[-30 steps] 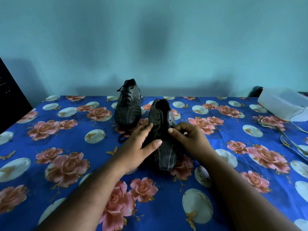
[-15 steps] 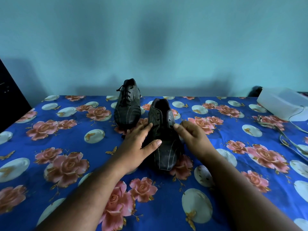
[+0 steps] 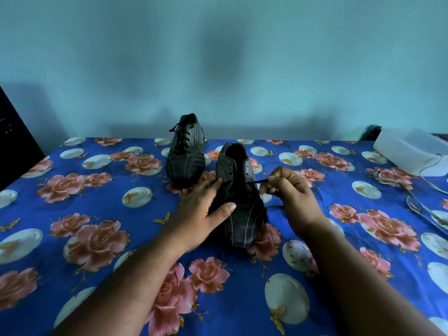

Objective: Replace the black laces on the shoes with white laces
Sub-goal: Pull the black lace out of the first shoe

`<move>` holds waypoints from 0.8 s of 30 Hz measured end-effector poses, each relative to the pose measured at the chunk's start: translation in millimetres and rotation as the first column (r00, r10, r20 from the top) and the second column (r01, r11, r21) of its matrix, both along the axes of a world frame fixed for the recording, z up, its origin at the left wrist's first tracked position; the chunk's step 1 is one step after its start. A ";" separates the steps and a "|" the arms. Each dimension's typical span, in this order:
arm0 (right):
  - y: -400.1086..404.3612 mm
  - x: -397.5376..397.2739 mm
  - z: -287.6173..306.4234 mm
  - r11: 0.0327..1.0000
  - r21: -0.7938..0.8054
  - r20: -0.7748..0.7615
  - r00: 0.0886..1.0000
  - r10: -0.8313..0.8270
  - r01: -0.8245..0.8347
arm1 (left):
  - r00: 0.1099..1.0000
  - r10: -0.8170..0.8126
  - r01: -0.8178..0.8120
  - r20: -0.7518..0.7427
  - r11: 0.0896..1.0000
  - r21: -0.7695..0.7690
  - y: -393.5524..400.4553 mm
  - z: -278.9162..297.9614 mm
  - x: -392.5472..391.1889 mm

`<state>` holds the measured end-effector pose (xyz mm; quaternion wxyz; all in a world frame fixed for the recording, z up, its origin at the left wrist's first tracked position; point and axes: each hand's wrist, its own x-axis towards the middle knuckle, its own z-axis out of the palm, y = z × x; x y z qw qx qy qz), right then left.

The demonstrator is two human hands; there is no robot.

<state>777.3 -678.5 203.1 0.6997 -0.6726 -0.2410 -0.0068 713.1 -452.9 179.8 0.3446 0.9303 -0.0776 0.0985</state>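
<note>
Two dark striped shoes stand on the blue flowered cloth (image 3: pixel 97 238). The near shoe (image 3: pixel 242 214) points its toe at me. My left hand (image 3: pixel 203 209) rests on its left side with fingers spread, thumb across the toe. My right hand (image 3: pixel 288 192) pinches a black lace (image 3: pixel 257 182) drawn out sideways from the shoe's right eyelets; more of that lace trails under my wrist. The far shoe (image 3: pixel 185 151) stands behind and to the left, its black lace still threaded. White laces (image 3: pixel 417 202) lie at the right edge.
A white box (image 3: pixel 409 151) sits at the back right corner, with a thin cord curving beside it. A dark cabinet (image 3: pixel 14 141) stands at the left edge. The teal wall rises right behind the surface.
My right hand has moved right and up from the shoe's tongue, pulling the black lace out sideways. My left hand has stayed on the shoe.
</note>
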 end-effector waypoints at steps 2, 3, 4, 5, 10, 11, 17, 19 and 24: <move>2.5 -1.2 -2.4 0.981 -0.171 0.097 0.992 -0.077 0.092 | 1.000 0.004 -0.004 0.001 1.000 -0.011 0.3 -1.0 0.5; 3.9 -0.5 -4.9 0.947 -0.282 0.158 0.981 -0.109 0.151 | 1.000 0.005 -0.006 -0.005 1.000 -0.013 0.6 -1.0 0.1; 4.9 0.4 -7.8 0.904 -0.372 0.207 0.968 -0.138 0.209 | 1.000 0.008 -0.008 -0.015 1.000 -0.012 0.8 -0.6 -0.5; 5.0 1.0 -9.8 0.872 -0.422 0.236 0.959 -0.158 0.248 | 1.000 0.010 -0.010 -0.023 1.000 -0.010 0.9 0.0 -1.3; 3.3 0.9 -3.4 0.910 -0.305 0.184 0.955 -0.232 0.280 | 1.000 0.007 -0.007 -0.029 1.000 0.000 0.7 0.3 -1.3; 3.3 2.1 -0.9 0.926 -0.227 0.100 0.953 -0.287 0.303 | 0.999 0.006 -0.006 -0.033 1.000 0.000 0.7 0.5 -1.2; -13.3 23.5 -13.9 0.766 -0.438 -0.028 0.845 -0.535 0.471 | 0.999 -0.003 0.002 -0.053 1.000 -0.007 0.2 2.8 -3.5; -11.6 22.2 -19.7 0.675 -0.540 0.195 0.855 -0.481 0.503 | 0.998 0.004 -0.004 -0.055 1.000 -0.009 0.0 3.0 -3.4; 6.4 6.7 -17.1 0.665 -0.597 0.432 0.878 -0.206 0.449 | 0.998 0.008 -0.010 -0.056 1.000 -0.024 0.4 3.0 -3.1</move>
